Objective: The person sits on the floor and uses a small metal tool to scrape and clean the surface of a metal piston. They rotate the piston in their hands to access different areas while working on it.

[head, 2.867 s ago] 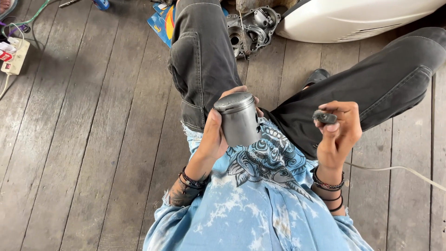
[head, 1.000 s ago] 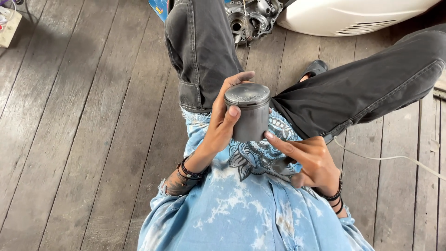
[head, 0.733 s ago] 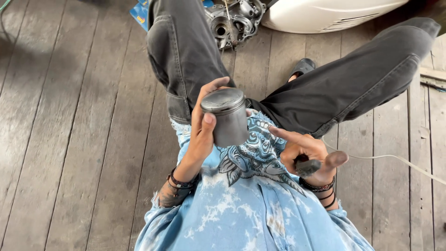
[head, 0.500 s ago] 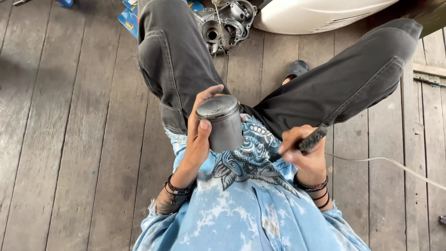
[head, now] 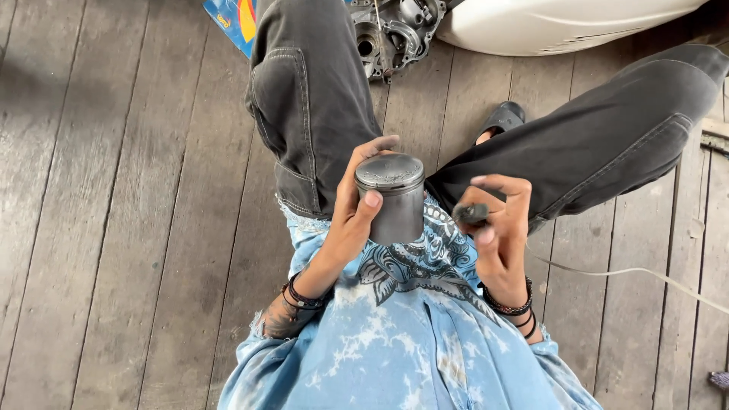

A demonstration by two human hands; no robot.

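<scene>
A: Left hand (head: 351,220)? What's it got?

B: Clamped round a grey metal piston (head: 392,196), upright, crown up. Thumb on the near side just under the rim, fingers wrapped behind. It's held over the lap, just above the hem of the blue tie-dye shirt (head: 402,334).

A: And the crown?

B: Flat, dull, speckled w/ dark deposit. Skirt below is smoother grey.

A: Right hand (head: 497,228)?

B: Closed on a small dark tool (head: 471,214), pinched betw. thumb and fingertips, stubby end pointing toward the piston. Near it but apart, not touching. Can't tell exactly what kind of tool; too small and dark.

A: Anything hanging off it?

B: A thin pale cord (head: 630,272) runs from behind the right wrist out across the floor to the right. Can't tell if it joins the tool.

A: Surroundings?

B: Person sits on a weathered wooden plank floor (head: 114,228), legs apart in dark grey jeans (head: 311,99). Black bead bracelets on both wrists. Top centre, betw. the legs, a metal engine crankcase (head: 391,30). Beside it on the right a white curved body panel (head: 562,23); on the left a blue box w/ red and yellow (head: 231,14). Black sandal (head: 503,118) by the right leg.
</scene>
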